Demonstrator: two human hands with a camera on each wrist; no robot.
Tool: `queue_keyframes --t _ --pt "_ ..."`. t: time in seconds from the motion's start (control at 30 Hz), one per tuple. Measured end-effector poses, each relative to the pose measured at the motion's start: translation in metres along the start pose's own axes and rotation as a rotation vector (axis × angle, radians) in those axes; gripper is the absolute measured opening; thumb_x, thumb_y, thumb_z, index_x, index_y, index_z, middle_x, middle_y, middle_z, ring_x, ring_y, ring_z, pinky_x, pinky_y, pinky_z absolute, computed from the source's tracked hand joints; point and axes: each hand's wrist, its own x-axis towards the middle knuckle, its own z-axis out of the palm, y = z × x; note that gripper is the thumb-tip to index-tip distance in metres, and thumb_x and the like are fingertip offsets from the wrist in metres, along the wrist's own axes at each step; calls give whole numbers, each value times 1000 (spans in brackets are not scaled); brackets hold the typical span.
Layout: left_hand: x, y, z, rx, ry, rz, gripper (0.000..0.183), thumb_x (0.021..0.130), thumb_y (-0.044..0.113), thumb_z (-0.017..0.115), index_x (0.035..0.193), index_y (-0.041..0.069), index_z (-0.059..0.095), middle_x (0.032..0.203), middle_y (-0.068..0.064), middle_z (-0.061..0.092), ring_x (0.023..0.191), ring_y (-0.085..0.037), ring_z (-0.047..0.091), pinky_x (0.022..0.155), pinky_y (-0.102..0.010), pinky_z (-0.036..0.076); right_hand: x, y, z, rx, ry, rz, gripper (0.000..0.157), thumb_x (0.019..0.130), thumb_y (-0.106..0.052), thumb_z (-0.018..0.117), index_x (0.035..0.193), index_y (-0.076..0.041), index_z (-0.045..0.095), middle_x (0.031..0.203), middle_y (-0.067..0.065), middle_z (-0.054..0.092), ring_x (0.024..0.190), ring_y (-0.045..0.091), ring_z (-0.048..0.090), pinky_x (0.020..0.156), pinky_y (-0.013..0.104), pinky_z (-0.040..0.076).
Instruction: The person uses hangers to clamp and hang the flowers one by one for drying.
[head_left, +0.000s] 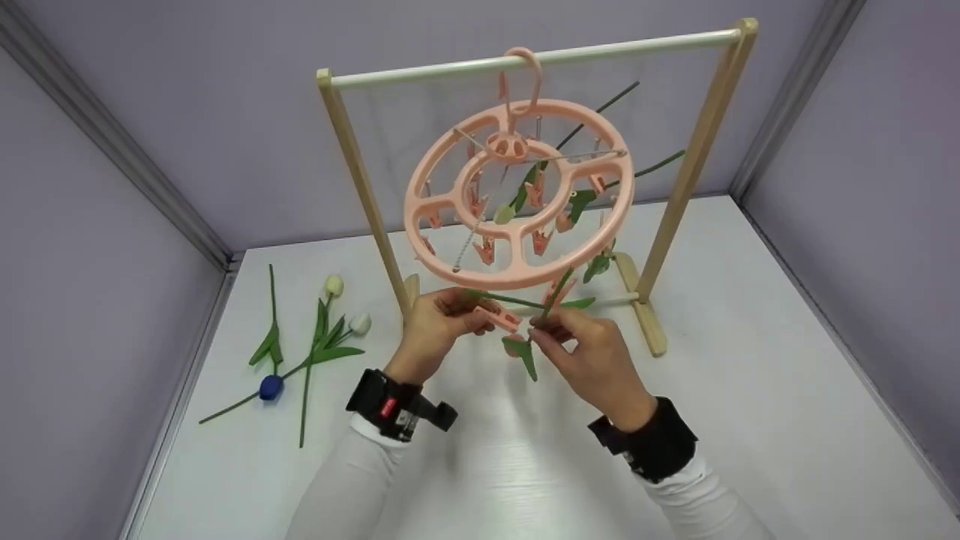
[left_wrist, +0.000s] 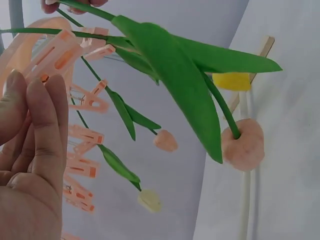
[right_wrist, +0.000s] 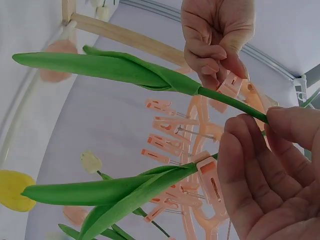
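My left hand (head_left: 435, 322) pinches a pink clothespin (head_left: 499, 317) at the near edge of the pink round hanger (head_left: 516, 259). My right hand (head_left: 596, 356) pinches the green stem of a pink tulip (left_wrist: 243, 145) between thumb and forefinger. Its flower points down, and the stem (right_wrist: 232, 103) passes close to the clothespin; whether it lies between the clothespin's jaws I cannot tell. A second tulip, with long green leaves (right_wrist: 115, 195) and a yellow flower (right_wrist: 17, 190), is clipped beside it. Other clothespins hold a pale tulip (head_left: 506, 214) and another pink tulip (head_left: 564, 222).
The hanger hooks over a white rod (head_left: 637, 49) between wooden posts (head_left: 697, 165) with feet on the white table (head_left: 750, 300). At the left of the table lie a blue tulip (head_left: 271, 388), a white tulip (head_left: 360, 324) and a cream tulip (head_left: 334, 284), stems crossing.
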Motion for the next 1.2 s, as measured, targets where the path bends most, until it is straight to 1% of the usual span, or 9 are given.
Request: queue_keyframes --t 0.13,0.3,0.43,0.6,0.73,0.93,1.07,1.13,1.2 --pt "-6 0 13 -35 26 -6 28 90 9 73 115 -4 69 104 -16 72 90 -27 69 78 -35 56 -1 0 -8 -16 24 -9 9 88 -4 75 95 -6 70 86 -3 67 74 9 65 62 24 52" --pt "-12 -3 29 -64 57 3 28 90 13 74 115 2 70 106 -16 70 90 -31 68 78 -36 55 -5 0 -17 -47 43 -18 10 87 -2 75 94 -5 70 86 -2 67 74 10 65 63 24 52" --pt "-14 -5 42 -61 47 38 26 89 14 75 112 3 71 106 -15 70 87 -28 67 77 -36 55 -9 0 -26 -70 57 -27 11 86 -1 76 94 -5 70 86 -2 68 75 10 65 63 24 53" --pt "-15 -6 54 -59 31 60 25 90 7 73 114 1 70 106 -15 70 86 -25 68 77 -35 56 -14 0 -37 -93 81 -17 13 84 0 77 96 -4 71 89 -2 70 74 10 66 65 20 52" --pt "-15 -8 62 -63 47 61 26 90 5 72 116 2 69 106 -15 71 86 -25 68 76 -35 56 -15 2 -44 -89 99 17 14 84 0 77 97 -5 72 89 -1 71 74 11 67 67 19 52" --pt "-14 -10 72 -105 102 42 25 89 6 74 113 -1 70 103 -15 72 85 -27 69 75 -35 56 -15 6 -49 -66 108 58 18 84 -1 78 101 -5 72 92 -1 73 77 12 69 71 16 52" --pt "-13 -11 77 -112 122 37 24 88 5 75 110 -3 71 99 -16 72 86 -28 69 73 -40 56 -14 9 -48 -46 91 78 17 85 -1 77 101 -4 72 93 1 73 80 14 71 71 16 53" --pt "-13 -11 79 -121 132 39 23 88 4 75 110 -4 70 99 -16 71 85 -29 70 72 -45 57 -13 10 -47 -30 80 88 17 85 -1 76 101 -3 72 94 2 74 81 15 72 72 16 53" --pt "-12 -12 80 -118 150 45 23 87 3 75 108 -4 71 97 -16 72 81 -27 70 70 -45 57 -13 12 -46 -16 73 90 15 86 -1 76 100 -3 72 94 2 74 81 15 72 72 16 53"
